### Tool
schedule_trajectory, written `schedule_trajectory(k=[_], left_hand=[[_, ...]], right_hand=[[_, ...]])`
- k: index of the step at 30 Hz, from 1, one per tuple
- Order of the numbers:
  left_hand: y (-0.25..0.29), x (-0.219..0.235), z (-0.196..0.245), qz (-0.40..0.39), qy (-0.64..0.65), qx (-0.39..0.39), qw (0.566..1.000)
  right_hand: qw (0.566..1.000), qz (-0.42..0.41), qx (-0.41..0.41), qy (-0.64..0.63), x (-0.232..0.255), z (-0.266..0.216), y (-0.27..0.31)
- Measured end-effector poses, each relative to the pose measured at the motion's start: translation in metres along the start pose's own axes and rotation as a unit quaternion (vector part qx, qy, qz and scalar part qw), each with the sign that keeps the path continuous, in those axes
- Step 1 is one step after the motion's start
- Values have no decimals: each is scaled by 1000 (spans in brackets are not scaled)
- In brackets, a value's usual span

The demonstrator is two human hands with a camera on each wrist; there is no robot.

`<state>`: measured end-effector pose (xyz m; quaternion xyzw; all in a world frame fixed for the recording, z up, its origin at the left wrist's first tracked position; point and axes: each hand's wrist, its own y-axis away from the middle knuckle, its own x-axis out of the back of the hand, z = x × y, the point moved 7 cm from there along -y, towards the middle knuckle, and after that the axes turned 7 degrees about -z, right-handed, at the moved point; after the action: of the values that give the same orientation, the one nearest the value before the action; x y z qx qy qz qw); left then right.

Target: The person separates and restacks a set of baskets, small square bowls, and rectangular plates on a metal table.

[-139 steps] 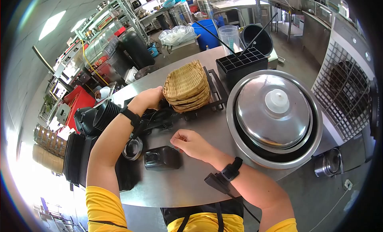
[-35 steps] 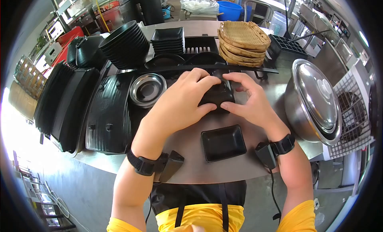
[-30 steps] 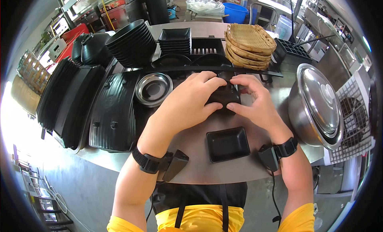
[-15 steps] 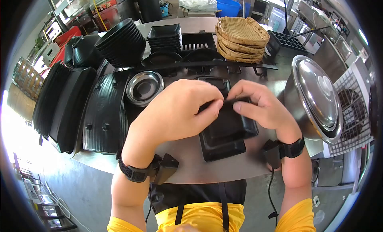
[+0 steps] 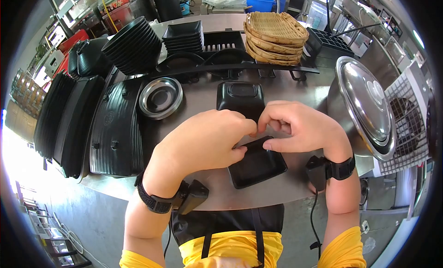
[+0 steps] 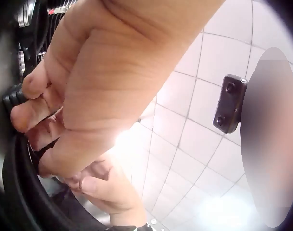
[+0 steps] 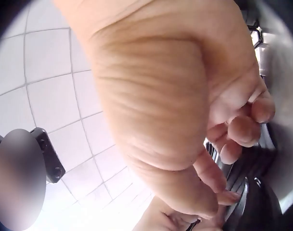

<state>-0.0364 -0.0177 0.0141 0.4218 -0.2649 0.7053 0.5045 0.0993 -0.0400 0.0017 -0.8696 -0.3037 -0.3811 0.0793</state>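
Observation:
A black rectangular dish [image 5: 256, 169] lies face up near the counter's front edge. Over its far rim are my left hand [image 5: 207, 136] and my right hand [image 5: 304, 127], fingers loosely bent and fingertips close together. Thumb and fingers of each hand stand apart, nothing gripped between them. Just beyond the hands sits a stack of similar black dishes [image 5: 240, 95], upside down, its near side partly hidden by the hands. The left wrist view shows the left hand [image 6: 88, 91] from the palm side; the right wrist view shows the right hand [image 7: 170, 106] with dark dishes behind its fingertips.
Small steel plates [image 5: 161, 97] and ribbed black trays [image 5: 117, 129] are on the left. Along the back stand black bowls [image 5: 134, 49], square dishes [image 5: 183, 37] and woven baskets [image 5: 277, 37] behind a black rack bar [image 5: 221, 72]. A lidded steel pot [image 5: 360, 106] stands right.
Both hands come from the upside-down stack towards the front. They bring a black dish down over the one lying there, turning it face up, and their fingers loosen.

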Motion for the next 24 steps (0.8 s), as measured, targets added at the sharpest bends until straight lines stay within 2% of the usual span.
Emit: schedule_trajectory(k=[1, 2, 4, 7, 8, 10, 11, 12, 13, 14, 16, 17, 18, 20, 22, 24], left_hand=[[0, -1, -1, 0, -1, 0, 1000], [0, -3, -3, -15, 1, 3, 1000], [-1, -5, -3, -30, 1, 6, 1000], [-1, -3, -1, -32, -10, 13, 999], [-1, -1, -1, -12, -10, 6, 1000], [-1, 3, 0, 8, -12, -2, 1000], [0, 10, 1, 46, -11, -5, 999], [1, 17, 1, 83, -9, -8, 996], [1, 26, 3, 172, -18, -43, 984], [2, 36, 4, 205, -30, -25, 978], [8, 44, 4, 314, -79, -54, 945], [6, 40, -6, 263, -69, -8, 962], [7, 37, -12, 263, -70, -9, 962], [3, 24, -28, 208, -63, 28, 976], [4, 25, -33, 196, -43, 33, 979], [3, 27, -34, 190, -33, 33, 981]], right_hand=[[997, 36, 65, 19, 2, -5, 1], [997, 38, 65, 19, 3, -7, 2], [1000, -5, -5, -26, 0, -1, 1], [1000, -3, 6, -24, -1, 1, 0], [1000, -2, 7, -24, 0, 0, 0], [998, 8, -49, -49, 3, 4, 1], [998, 9, -49, -49, 3, 4, 1], [997, 67, -32, -20, 12, 1, 2], [992, 125, -15, 10, 21, -2, 4], [992, 126, -15, 11, 20, -3, 2], [963, 268, 40, 5, 32, -8, 8], [967, 253, 36, 1, 29, -3, 6], [967, 254, 37, 2, 27, 2, 4], [978, 209, 24, -11, 17, 14, -4], [982, 186, 20, -18, 13, 14, -7], [982, 170, -40, -76, 12, 19, -9]])
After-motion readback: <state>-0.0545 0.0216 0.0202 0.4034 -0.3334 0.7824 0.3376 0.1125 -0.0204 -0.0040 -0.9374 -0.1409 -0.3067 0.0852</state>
